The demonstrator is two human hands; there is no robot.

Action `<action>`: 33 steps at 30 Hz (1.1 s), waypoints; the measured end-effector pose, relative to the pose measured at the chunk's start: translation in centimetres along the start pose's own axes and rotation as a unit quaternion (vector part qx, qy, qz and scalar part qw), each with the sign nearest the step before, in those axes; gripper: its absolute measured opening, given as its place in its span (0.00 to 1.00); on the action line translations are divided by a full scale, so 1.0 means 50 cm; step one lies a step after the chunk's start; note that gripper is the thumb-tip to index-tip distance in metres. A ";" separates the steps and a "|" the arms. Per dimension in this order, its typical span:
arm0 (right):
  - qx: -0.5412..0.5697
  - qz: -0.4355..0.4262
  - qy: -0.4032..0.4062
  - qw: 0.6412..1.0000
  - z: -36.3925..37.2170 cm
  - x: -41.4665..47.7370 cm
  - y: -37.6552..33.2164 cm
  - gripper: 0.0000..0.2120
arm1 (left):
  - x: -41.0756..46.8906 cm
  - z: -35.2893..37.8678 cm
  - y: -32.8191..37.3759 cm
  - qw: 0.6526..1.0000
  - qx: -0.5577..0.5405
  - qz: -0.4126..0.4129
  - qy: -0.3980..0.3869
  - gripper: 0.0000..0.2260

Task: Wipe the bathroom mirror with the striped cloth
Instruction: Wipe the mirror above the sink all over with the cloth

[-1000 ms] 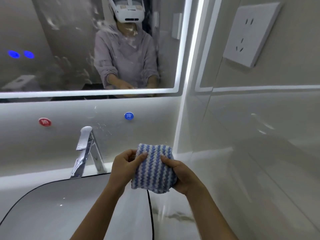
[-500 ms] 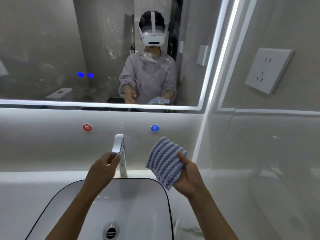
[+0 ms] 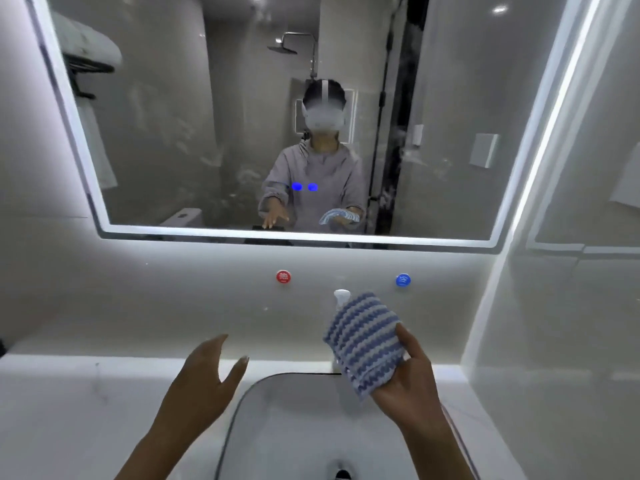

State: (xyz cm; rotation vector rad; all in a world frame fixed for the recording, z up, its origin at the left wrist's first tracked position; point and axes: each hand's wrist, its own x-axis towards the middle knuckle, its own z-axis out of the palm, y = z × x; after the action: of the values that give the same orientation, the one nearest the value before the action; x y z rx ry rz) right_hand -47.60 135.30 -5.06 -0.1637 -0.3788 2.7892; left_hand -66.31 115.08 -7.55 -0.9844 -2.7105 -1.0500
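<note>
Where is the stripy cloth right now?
In the head view, right of centre: the right hand holds the striped cloth above the sink, in front of the tap.

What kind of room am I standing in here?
Most likely a bathroom: a lit-edged mirror hangs above a sink and faucet, and a shower head shows in its reflection.

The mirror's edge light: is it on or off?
On: a bright white strip glows along the mirror's bottom and right edges and casts light on the wall below.
</note>
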 end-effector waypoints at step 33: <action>-0.066 -0.033 0.033 0.997 0.182 0.201 0.320 0.51 | 0.076 -0.302 -0.264 0.993 0.054 0.035 0.099 0.34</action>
State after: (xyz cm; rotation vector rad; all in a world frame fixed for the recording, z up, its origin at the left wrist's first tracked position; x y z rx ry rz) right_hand -63.21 121.82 -1.49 -0.2686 -0.5427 2.6871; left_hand -79.46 100.27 -2.61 -0.8991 -2.5245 -0.9237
